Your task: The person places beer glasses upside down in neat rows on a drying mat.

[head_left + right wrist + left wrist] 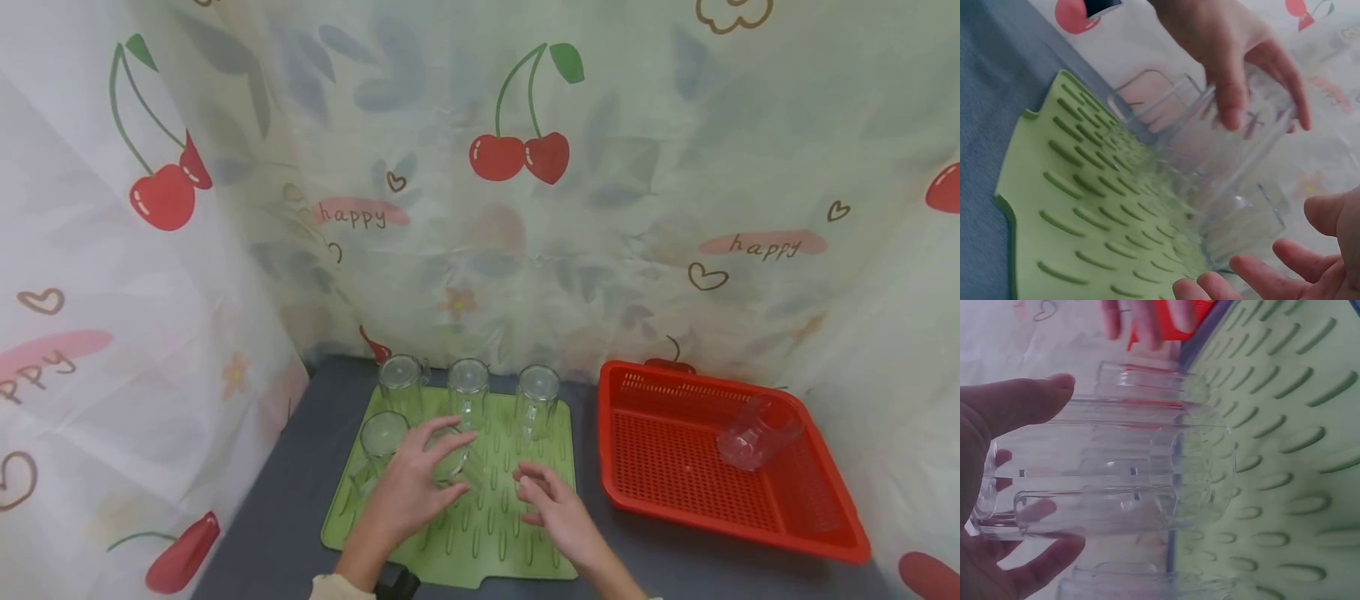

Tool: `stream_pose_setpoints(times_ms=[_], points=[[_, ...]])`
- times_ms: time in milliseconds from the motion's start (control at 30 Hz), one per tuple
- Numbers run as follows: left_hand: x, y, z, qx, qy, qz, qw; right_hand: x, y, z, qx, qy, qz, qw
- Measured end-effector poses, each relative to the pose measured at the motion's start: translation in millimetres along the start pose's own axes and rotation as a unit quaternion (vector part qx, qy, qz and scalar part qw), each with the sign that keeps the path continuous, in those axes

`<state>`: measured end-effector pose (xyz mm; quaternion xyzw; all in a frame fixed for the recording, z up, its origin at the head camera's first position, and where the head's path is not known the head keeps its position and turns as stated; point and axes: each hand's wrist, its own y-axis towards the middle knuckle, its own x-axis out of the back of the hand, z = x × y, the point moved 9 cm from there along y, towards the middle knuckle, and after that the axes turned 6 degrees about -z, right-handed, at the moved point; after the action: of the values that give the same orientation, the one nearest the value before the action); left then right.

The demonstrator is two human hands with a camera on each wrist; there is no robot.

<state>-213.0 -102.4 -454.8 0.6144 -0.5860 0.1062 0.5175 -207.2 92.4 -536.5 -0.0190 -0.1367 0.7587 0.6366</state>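
Where curtains (615,167) hang, grey tabletop (292,517).

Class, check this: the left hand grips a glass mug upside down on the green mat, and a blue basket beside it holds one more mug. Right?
Not quite: the basket is red, not blue, as the head view shows. The left hand does grip an upturned mug on the green mat.

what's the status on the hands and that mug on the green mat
Left hand grips upturned glass mug on green mat. Right hand open beside it, holding nothing. Four other mugs stand close behind.
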Motion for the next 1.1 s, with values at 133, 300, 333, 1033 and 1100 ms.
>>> stream_pose_setpoints(times_ms=[133, 300, 333, 1033, 1100], points=[[-8.3, -0.4, 2.7, 0.02, 0.03, -0.005, 0.9994, 16, 1, 4, -0.003, -0.004, -0.03, 1.0], [-18.4, -1.7, 8.7, 0.047, 0.049, -0.015, 0.9976, 36, 3, 11, 0.005, -0.004, -0.057, 0.998], [-20.3, -1.8, 9.8, 0.05, 0.051, -0.016, 0.9973, 39, 3, 12, 0.007, -0.004, -0.061, 0.998], [-54.4, -2.5, 24.3, 0.102, 0.085, 0.006, 0.9911, 40, 5, 18, 0.008, 0.041, -0.05, 0.998], [-58.1, -2.1, 25.7, 0.103, 0.087, 0.01, 0.9907, 39, 4, 17, 0.003, 0.043, -0.048, 0.998]])
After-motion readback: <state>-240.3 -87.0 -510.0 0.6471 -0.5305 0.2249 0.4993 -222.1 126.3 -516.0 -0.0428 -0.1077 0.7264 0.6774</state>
